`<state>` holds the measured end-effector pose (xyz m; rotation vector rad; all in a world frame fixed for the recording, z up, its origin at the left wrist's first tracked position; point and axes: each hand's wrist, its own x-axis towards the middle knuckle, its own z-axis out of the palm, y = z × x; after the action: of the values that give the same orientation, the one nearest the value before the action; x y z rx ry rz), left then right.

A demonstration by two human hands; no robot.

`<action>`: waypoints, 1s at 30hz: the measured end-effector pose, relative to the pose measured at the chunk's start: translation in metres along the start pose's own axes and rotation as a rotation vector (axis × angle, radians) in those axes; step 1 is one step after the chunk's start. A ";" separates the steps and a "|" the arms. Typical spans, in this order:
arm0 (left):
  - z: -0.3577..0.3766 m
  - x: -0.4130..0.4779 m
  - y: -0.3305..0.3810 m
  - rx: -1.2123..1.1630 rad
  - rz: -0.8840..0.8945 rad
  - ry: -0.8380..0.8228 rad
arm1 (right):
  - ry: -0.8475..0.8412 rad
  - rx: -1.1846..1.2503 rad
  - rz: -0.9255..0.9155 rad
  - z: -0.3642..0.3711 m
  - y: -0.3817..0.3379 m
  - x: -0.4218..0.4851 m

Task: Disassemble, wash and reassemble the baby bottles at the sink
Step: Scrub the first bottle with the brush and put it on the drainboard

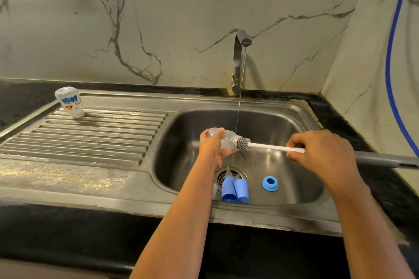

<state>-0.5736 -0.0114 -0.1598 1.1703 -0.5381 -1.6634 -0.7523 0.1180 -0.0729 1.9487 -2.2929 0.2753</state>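
Washing step: my left hand [213, 146] gripped the bottle [228, 140], my right hand [317, 153] pinched the brush [272, 147], bristles at the bottle's mouth; next, I judged, a straight push inward.

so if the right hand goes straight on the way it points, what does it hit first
The right hand points left along the brush it grips, so first comes the mouth of the clear bottle held by the left hand, bristles at it; depth is uncertain.

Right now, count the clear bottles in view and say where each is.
2 visible. One bottle stands on the drainboard, far left; the left hand grips the second bottle over the sink.
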 end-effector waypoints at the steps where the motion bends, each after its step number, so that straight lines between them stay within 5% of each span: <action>1: 0.002 -0.001 -0.001 0.017 -0.003 -0.011 | 0.027 -0.041 -0.014 0.002 -0.003 0.001; 6: 0.004 -0.002 -0.003 0.063 0.015 -0.057 | 0.058 -0.135 -0.073 0.020 -0.023 0.008; 14: 0.010 -0.006 -0.004 -0.016 0.044 -0.094 | -0.071 0.226 0.178 0.054 -0.045 0.015; 21: 0.007 -0.008 -0.002 0.057 0.084 -0.140 | -0.115 0.214 0.046 0.051 -0.047 0.009; 26: 0.011 -0.007 -0.003 0.058 0.109 -0.102 | -0.082 0.510 0.188 0.063 -0.027 0.018; 30: 0.008 -0.007 -0.002 0.031 0.114 -0.125 | -0.221 0.518 0.219 0.069 -0.036 0.024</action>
<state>-0.5817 -0.0060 -0.1548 1.0433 -0.6990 -1.6416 -0.7191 0.0749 -0.1331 2.0176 -2.8049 0.7819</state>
